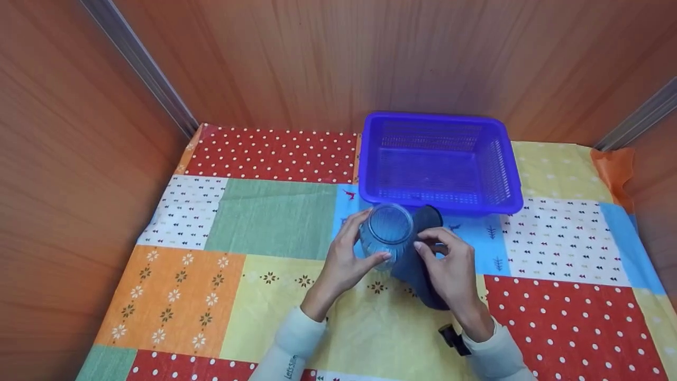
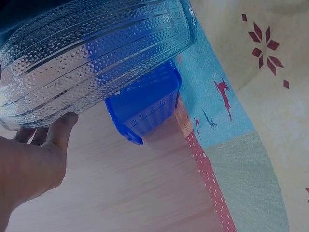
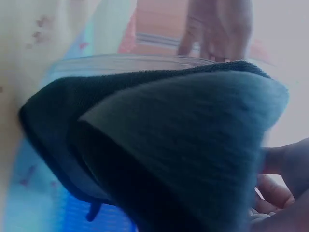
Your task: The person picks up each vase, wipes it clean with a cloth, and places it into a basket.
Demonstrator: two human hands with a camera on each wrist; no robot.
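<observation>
A clear glass jar (image 1: 389, 233) with its round mouth facing up is in my left hand (image 1: 344, 262), thumb on the near side and fingers around the far left side. Ribs and a dotted texture run along the jar's wall (image 2: 106, 58) in the left wrist view. My right hand (image 1: 454, 267) pinches a dark grey-blue cloth (image 1: 418, 278) against the jar's right side. The cloth hangs down in folds toward the patterned tablecloth. In the right wrist view the cloth (image 3: 188, 130) hides most of the jar and part of the right hand (image 3: 282, 198).
A purple plastic basket (image 1: 441, 207) with mesh sides stands just beyond the hands, near the back wooden wall (image 1: 317, 63). Wooden panels also rise at left and right. A patchwork-print tablecloth (image 1: 275, 217) covers the table. Orange material (image 1: 614, 177) hangs at the far right corner.
</observation>
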